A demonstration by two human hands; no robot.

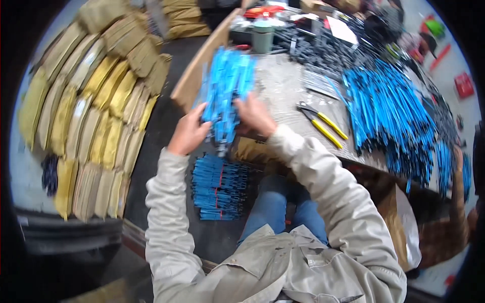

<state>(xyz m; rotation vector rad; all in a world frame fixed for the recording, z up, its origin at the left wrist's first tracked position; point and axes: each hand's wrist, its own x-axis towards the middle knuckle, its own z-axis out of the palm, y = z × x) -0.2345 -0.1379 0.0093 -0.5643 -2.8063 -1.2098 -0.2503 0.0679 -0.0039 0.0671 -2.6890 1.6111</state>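
Observation:
Between my two hands stands a thick bundle of long blue strips [228, 83], slightly blurred by motion. My left hand [191, 132] grips its lower left side, with the fingers curled against it. On the other side my right hand [254, 116] presses around the bundle, its fingertips partly hidden. Just below lies a stack of blue strip bundles [218, 187] with dark ends and red bands, on a dark surface. Pliers with yellow handles [326, 129] rest on the worktable [283, 83] to the right of my right hand.
A large heap of loose blue strips [389, 108] covers the table's right side. Behind it are dark parts [323, 53] and a grey-green container [262, 38]. A wooden board [206, 55] edges the table. Wrapped packages [93, 111] fill the left. Another person's arm [457, 187] reaches in at right.

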